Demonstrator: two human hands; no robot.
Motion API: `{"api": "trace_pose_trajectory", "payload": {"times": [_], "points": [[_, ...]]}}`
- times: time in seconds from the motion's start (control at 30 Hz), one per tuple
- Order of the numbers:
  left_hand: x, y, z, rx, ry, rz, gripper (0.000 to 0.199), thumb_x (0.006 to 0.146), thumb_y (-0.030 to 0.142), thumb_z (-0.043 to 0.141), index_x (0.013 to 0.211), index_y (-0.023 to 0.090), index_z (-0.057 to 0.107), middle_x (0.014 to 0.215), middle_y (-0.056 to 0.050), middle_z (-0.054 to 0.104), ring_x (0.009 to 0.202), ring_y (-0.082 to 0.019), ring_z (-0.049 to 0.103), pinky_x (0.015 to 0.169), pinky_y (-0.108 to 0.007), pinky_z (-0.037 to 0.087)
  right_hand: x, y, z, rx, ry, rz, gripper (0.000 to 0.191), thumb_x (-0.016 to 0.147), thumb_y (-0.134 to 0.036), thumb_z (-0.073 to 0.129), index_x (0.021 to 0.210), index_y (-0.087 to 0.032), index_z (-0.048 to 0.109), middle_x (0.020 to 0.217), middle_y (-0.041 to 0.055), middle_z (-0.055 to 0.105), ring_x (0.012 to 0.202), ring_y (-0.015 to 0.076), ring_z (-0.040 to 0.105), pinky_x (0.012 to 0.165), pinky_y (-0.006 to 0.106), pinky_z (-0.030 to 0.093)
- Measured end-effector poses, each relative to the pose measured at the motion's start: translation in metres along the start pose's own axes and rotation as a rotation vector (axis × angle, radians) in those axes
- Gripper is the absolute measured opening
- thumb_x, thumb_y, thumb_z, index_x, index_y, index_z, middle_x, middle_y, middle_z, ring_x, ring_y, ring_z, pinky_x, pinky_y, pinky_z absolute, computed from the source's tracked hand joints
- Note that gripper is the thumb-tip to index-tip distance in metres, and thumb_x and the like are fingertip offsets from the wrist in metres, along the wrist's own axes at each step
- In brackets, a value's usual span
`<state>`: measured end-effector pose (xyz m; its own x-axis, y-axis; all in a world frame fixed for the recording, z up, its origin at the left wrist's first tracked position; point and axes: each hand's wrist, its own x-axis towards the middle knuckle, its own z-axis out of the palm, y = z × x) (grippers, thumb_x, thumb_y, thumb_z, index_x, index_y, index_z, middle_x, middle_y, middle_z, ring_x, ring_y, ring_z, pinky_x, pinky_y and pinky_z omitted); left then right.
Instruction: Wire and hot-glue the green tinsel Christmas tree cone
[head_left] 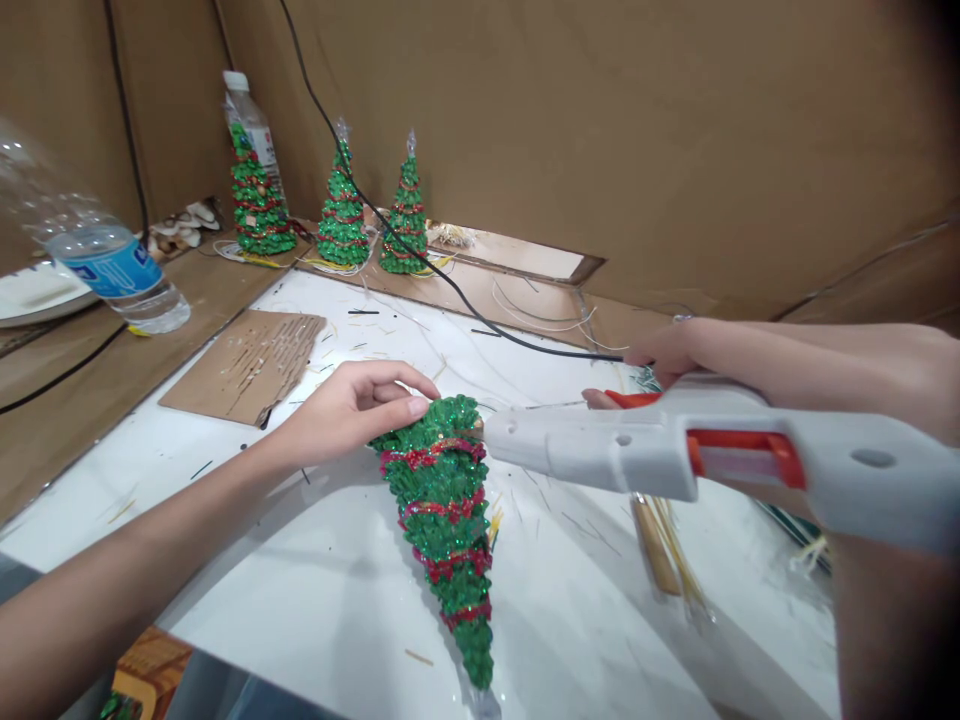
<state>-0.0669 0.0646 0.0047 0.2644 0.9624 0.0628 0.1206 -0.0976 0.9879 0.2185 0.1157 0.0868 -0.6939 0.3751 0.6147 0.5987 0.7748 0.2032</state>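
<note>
Head camera: a left hand (364,408) closes thumb and fingers on the broad end of a green tree (442,510) ringed with red garland, while a right hand (697,355) wraps a white glue gun (600,445) from behind, its fingers partly hidden by the body; how hard the right hand squeezes cannot be told. One orange trigger (636,399) shows near its fingertips. The gun's nozzle points left and meets the tree's edge in this view, though actual contact is unclear. The tree lies on its side at the middle of the white table (292,590), or just above it, its narrow tip toward the wearer. Four trees are in clear view: the one in hand and three standing in a row at the rear, a left tree (259,205), a middle tree (343,220) and a right tree (406,225). Two bottles appear, a clear bottle (235,84) upright behind the left tree and a blue-labelled bottle (120,262) slanting at the left. One slotted cardboard piece (244,365) lies beyond the left forearm, one plate (45,300) is cut by the left edge, and one black cord (570,353) crosses the rear to the right hand. Scraps on the table are too many to count.
</note>
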Motion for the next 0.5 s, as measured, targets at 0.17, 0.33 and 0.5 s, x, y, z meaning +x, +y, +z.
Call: {"api": "trace_pose_trajectory", "payload": {"times": [0.17,0.33,0.5], "points": [[0.0002,0.0009,0.0005,0.021,0.019,0.013,0.023,0.084,0.034,0.063,0.094,0.015,0.067,0.066,0.001,0.061,0.058,-0.009,0.053,0.052,-0.017,0.039,-0.0012,-0.0028,0.0001,-0.015,-0.008,0.055,0.042,0.089,-0.051,0.026,0.074,-0.026,0.056,0.052,-0.0023,0.050,0.043,0.0096,0.042,0.042,0.027,0.026],[0.0007,0.0028,0.0013,0.035,0.033,0.007,0.025,0.082,0.034,0.063,0.094,0.013,0.066,0.061,0.002,0.056,0.053,-0.008,0.046,0.049,-0.018,0.034,-0.0031,-0.0029,-0.0008,-0.094,-0.066,0.141,0.063,0.088,-0.064,0.011,0.070,-0.028,0.060,0.053,-0.0011,0.051,0.044,0.0072,0.042,0.044,0.029,0.027],[0.0013,0.0033,0.0015,0.024,0.028,0.012,0.026,0.081,0.035,0.063,0.094,0.013,0.065,0.057,0.004,0.050,0.051,-0.008,0.042,0.048,-0.018,0.030,-0.0011,-0.0044,0.0011,-0.098,-0.078,0.129,0.069,0.088,-0.067,0.008,0.070,-0.027,0.061,0.055,-0.0004,0.054,0.044,0.0071,0.044,0.043,0.030,0.028]]}}
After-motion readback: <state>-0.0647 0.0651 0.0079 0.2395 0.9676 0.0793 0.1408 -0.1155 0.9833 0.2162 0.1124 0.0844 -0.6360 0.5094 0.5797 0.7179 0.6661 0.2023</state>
